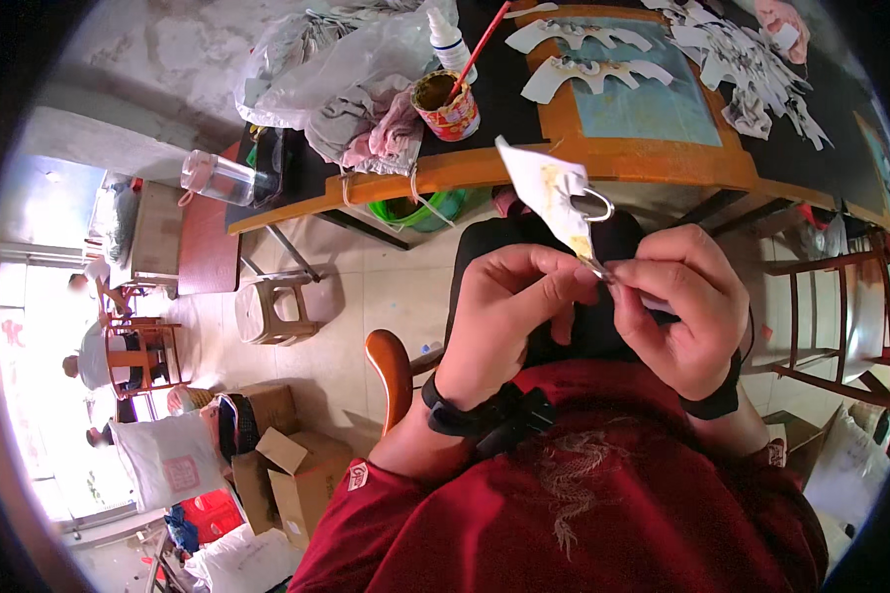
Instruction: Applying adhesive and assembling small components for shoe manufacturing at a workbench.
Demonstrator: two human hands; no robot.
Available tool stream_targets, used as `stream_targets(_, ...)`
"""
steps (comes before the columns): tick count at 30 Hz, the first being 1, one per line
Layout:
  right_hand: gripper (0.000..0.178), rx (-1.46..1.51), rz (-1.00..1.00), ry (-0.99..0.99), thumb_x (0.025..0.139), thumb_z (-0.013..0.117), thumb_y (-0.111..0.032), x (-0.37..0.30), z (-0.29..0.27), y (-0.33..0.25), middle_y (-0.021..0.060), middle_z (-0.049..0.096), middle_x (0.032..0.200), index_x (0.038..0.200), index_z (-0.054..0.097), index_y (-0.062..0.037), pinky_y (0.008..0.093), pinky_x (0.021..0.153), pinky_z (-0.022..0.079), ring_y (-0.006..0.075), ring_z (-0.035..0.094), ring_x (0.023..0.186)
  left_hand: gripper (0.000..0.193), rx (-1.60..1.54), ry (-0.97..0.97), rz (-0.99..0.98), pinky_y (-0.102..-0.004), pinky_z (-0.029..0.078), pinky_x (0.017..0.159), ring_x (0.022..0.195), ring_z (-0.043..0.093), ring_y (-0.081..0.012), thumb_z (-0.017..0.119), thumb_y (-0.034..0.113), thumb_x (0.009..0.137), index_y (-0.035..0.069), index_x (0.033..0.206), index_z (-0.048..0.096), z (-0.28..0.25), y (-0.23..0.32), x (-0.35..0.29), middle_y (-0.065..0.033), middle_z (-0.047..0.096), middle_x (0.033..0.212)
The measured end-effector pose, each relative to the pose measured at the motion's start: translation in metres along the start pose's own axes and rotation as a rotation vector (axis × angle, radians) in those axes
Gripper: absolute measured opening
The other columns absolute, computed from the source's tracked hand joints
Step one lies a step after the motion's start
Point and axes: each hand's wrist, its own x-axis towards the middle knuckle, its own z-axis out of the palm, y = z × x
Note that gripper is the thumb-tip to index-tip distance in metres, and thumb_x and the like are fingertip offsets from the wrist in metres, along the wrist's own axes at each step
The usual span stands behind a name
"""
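My left hand (524, 296) and my right hand (684, 301) meet over my lap, fingertips closed in a pinch. Between them is the lower end of a white cut-out piece (544, 188) with yellowish stains, rising tilted to the upper left. A curved silvery metal loop (601, 206) stands out from its right side. Fingertips hide exactly what is pinched at the lower end. Beyond the hands, on the table, lie two similar white curved strips with brownish stains, a far strip (549, 33) and a nearer strip (598, 72).
On the table (653, 158) stand a tin of brown paste (445, 121) with a red stick, a white bottle (449, 44), crumpled cloth (366, 124) and a heap of white pieces (732, 59). A stool (275, 311) and cardboard boxes (311, 484) are left; people sit far left.
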Motion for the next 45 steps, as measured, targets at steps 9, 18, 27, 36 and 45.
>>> stream_targets(9, 0.005, 0.991, 0.761, 0.120, 0.092, 0.064, -0.004, -0.010, 0.007, 0.002, 0.0028, 0.062, 0.091, 0.090, 0.063, 0.0006, 0.0248, 0.075, 0.046, 0.0088, 0.057, 0.083, 0.008, 0.412, -0.030, 0.617, -0.0255, 0.047, 0.065, 0.074, 0.059, -0.0114, 0.071, -0.006, 0.083, -0.001, 0.088, 0.067, 0.008, -0.021, 0.010, -0.0067, 0.065, 0.086)
stream_targets(18, 0.009, 0.314, 0.246, 0.068, 0.082, 0.071, -0.003, -0.002, -0.003, 0.000, 0.0092, 0.061, 0.083, 0.087, 0.064, 0.0001, 0.0279, 0.071, 0.046, 0.0185, 0.060, 0.075, 0.017, 0.191, -0.036, 0.664, -0.0265, 0.051, 0.064, 0.075, 0.064, -0.0163, 0.061, 0.012, 0.096, -0.005, 0.093, 0.065, 0.006, -0.027, 0.004, -0.0151, 0.064, 0.096)
stream_targets(27, 0.018, 0.062, 0.074, 0.040, 0.073, 0.074, 0.001, -0.003, -0.002, -0.002, 0.0083, 0.061, 0.083, 0.090, 0.068, -0.0041, 0.0302, 0.062, 0.049, 0.0214, 0.061, 0.070, 0.020, 0.603, 0.170, 0.711, -0.0250, 0.051, 0.065, 0.076, 0.064, -0.0140, 0.083, -0.002, 0.074, -0.002, 0.087, 0.068, 0.008, -0.016, 0.006, -0.0110, 0.068, 0.089)
stream_targets(36, 0.016, 0.143, 0.086, 0.013, 0.073, 0.073, 0.002, -0.002, -0.007, 0.004, 0.0086, 0.061, 0.082, 0.087, 0.067, -0.0033, 0.0296, 0.060, 0.047, 0.0210, 0.061, 0.068, 0.013, 0.722, 0.066, 0.673, -0.0239, 0.047, 0.065, 0.073, 0.060, -0.0128, 0.076, -0.001, 0.076, -0.002, 0.081, 0.064, 0.008, -0.002, 0.007, -0.0078, 0.065, 0.084)
stream_targets(45, 0.005, 0.574, 0.393, 0.021, 0.087, 0.067, -0.001, -0.006, -0.001, 0.002, 0.0082, 0.060, 0.090, 0.089, 0.062, 0.0017, 0.0253, 0.070, 0.043, 0.0131, 0.055, 0.077, 0.008, 0.513, 0.087, 0.675, -0.0260, 0.047, 0.069, 0.076, 0.060, -0.0156, 0.071, -0.002, 0.082, -0.002, 0.086, 0.064, 0.018, -0.017, 0.008, -0.0099, 0.064, 0.087)
